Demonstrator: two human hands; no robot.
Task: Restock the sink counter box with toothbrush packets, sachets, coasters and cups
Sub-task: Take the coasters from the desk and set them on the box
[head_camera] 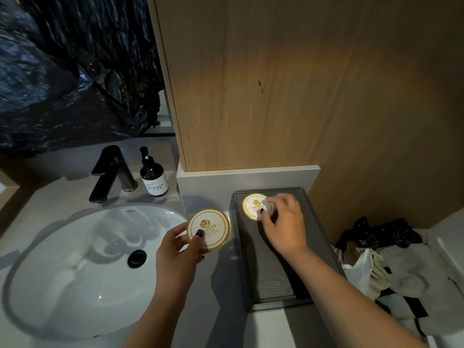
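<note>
A dark grey tray-like box (278, 270) lies on the sink counter right of the basin. My right hand (283, 222) rests at its far left corner, fingers pinched on a round white coaster with a gold scalloped rim (253, 204) that lies flat in the box. A second, matching coaster (211, 232) is held in my left hand (178, 249) above the counter, between the basin and the box, with my thumb on its face. Apart from that coaster, the box's dark floor is bare.
A white oval basin (82, 270) fills the left, with a black faucet (110, 172) and a dark pump bottle (153, 177) behind it. A wood-panel wall (276, 84) rises behind the box. Cloth bags and black plastic (391, 257) are heaped at the right.
</note>
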